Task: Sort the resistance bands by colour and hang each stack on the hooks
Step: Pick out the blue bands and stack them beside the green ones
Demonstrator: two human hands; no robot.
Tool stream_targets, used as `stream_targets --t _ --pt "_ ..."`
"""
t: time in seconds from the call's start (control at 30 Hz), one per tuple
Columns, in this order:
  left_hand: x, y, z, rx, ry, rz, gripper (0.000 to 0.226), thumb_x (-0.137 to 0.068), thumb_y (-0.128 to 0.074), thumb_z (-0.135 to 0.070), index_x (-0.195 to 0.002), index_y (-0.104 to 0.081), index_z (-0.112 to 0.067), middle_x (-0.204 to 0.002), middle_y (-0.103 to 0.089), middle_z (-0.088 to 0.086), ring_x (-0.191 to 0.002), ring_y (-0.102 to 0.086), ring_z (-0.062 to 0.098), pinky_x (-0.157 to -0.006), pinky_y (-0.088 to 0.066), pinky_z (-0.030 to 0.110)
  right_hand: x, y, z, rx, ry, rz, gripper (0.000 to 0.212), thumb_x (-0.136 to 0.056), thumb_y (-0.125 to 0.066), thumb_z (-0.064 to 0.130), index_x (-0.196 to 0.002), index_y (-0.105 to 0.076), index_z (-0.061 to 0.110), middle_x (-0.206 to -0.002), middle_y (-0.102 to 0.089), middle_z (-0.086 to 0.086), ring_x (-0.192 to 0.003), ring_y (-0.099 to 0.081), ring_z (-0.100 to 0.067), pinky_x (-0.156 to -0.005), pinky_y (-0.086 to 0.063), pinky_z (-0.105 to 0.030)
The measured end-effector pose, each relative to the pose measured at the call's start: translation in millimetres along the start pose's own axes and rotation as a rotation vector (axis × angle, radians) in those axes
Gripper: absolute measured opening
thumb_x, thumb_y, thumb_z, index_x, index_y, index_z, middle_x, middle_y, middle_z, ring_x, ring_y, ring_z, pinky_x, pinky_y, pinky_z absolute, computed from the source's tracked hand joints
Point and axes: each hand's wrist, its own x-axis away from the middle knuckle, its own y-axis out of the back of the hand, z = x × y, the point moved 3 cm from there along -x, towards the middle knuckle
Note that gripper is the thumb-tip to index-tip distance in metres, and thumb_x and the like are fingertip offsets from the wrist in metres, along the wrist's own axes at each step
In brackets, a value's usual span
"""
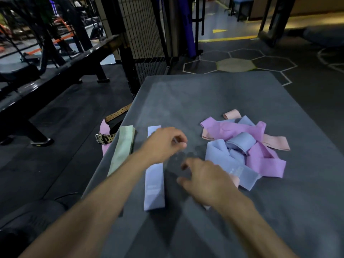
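On the grey table a pale green band and a light blue band lie flat side by side at the left. To their right sits a tangled pile of purple, light blue and peach bands. My left hand hovers over the upper part of the flat blue band with fingers loosely curled and nothing visible in them. My right hand is blurred between the flat blue band and the pile, close to a blue band's end, fingers relaxed and holding nothing.
A pink band, a leopard-print belt and a tan perforated belt lie off the table's left edge. A wire-mesh panel stands behind, a black bench at the left. No hooks can be made out.
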Motion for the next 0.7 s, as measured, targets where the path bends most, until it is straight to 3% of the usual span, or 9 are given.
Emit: stream_targets --t 0.13,0.23,0.4,0.5,0.57,0.63,0.7 --pt "-12 -29 -42 0.11 0.098 0.013 0.02 -0.09 -0.073 -0.031 -0.107 -0.071 -0.021 -0.103 -0.074 -0.003 -0.089 -0.068 0.016 -0.087 -0.054 0.033 3 36 -42 -0.017 -0.12 -0.191 0.017 -0.094 -0.055 0.035 -0.108 -0.061 0.028 -0.105 -0.068 0.0 -0.096 -0.066 -0.026 -0.084 -0.055 -0.039" --pt "-23 -44 -53 0.052 0.234 0.019 0.02 -0.093 -0.067 -0.035 -0.109 -0.068 -0.021 -0.103 -0.072 -0.003 -0.095 -0.064 0.019 -0.081 -0.049 0.027 1 54 -67 -0.104 -0.236 -0.183 0.021 -0.094 -0.056 0.036 -0.114 -0.06 0.035 -0.112 -0.068 0.002 -0.1 -0.066 -0.025 -0.091 -0.055 -0.039" --pt "-36 -58 -52 0.188 0.358 0.049 0.019 -0.093 -0.066 -0.038 -0.1 -0.071 -0.022 -0.082 -0.073 -0.007 -0.069 -0.058 0.014 -0.059 -0.043 0.022 -1 65 -75 -0.183 -0.207 -0.197 0.014 -0.097 -0.052 0.037 -0.106 -0.062 0.037 -0.113 -0.069 0.004 -0.099 -0.067 -0.023 -0.09 -0.056 -0.037" --pt "-42 -59 -63 0.132 0.344 0.011 0.016 -0.092 -0.067 -0.034 -0.083 -0.073 -0.022 -0.052 -0.06 -0.017 -0.054 -0.049 0.008 -0.044 -0.031 0.01 4 71 -76 -0.22 -0.173 -0.209 0.024 -0.097 -0.047 0.031 -0.112 -0.065 0.035 -0.113 -0.068 0.002 -0.098 -0.066 -0.025 -0.087 -0.057 -0.038" --pt "-45 -57 -71 0.142 0.327 -0.03 0.017 -0.09 -0.067 -0.023 -0.074 -0.07 -0.021 -0.051 -0.059 -0.015 -0.054 -0.05 0.01 -0.048 -0.035 0.012 7 75 -79 -0.301 -0.172 -0.232 0.028 -0.097 -0.047 0.028 -0.116 -0.065 0.036 -0.117 -0.068 0.002 -0.102 -0.065 -0.025 -0.091 -0.055 -0.038" --pt "-48 -51 -80 0.275 0.302 -0.091 0.013 -0.087 -0.066 -0.017 -0.075 -0.071 -0.018 -0.066 -0.069 -0.003 -0.063 -0.056 0.014 -0.062 -0.052 0.026 11 78 -80 -0.362 -0.166 -0.274 0.029 -0.097 -0.049 0.027 -0.12 -0.064 0.036 -0.121 -0.067 0.003 -0.107 -0.063 -0.022 -0.093 -0.053 -0.036" --pt "-49 -39 -94 0.451 0.282 -0.155 0.01 -0.087 -0.066 -0.019 -0.079 -0.071 -0.016 -0.077 -0.071 0.006 -0.069 -0.058 0.017 -0.073 -0.057 0.039 15 81 -80 -0.432 -0.139 -0.347 0.031 -0.097 -0.051 0.025 -0.123 -0.063 0.035 -0.121 -0.065 0.006 -0.109 -0.062 -0.02 -0.092 -0.053 -0.035"
